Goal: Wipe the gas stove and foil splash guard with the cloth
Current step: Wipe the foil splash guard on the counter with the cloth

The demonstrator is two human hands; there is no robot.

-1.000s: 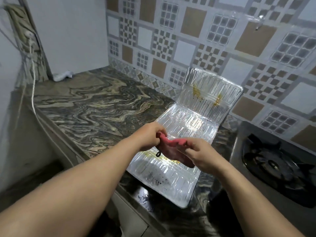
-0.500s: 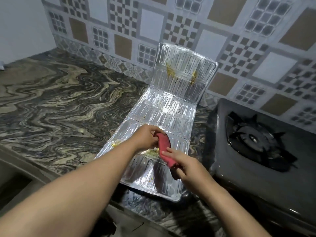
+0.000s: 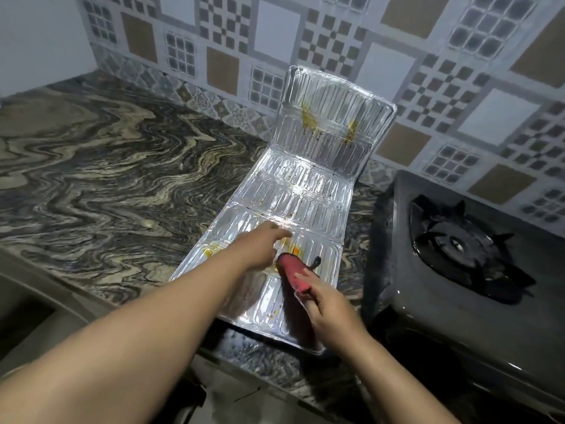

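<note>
A ribbed foil splash guard [image 3: 299,191] lies along the marbled counter, its far panel propped against the tiled wall and smeared with yellow stains. My right hand [image 3: 328,310] grips a folded pink cloth [image 3: 295,272] that rests on the near panel. A dark loop sticks out of the cloth's far end. My left hand [image 3: 260,244] hovers over the same panel just left of the cloth, fingers stretched forward and holding nothing. Yellow-orange spots show on the foil by the fingers. The dark gas stove [image 3: 477,270] stands to the right of the foil.
The marbled counter [image 3: 107,179] stretches far to the left. A patterned tiled wall [image 3: 336,47] runs behind everything. The counter's front edge [image 3: 91,301] drops off below my arms. The stove's burner grate [image 3: 458,246] is black and raised.
My left hand has let go of the cloth and reached forward over the foil. The right hand has kept the cloth, which now lies on the near panel. The view shifted right.
</note>
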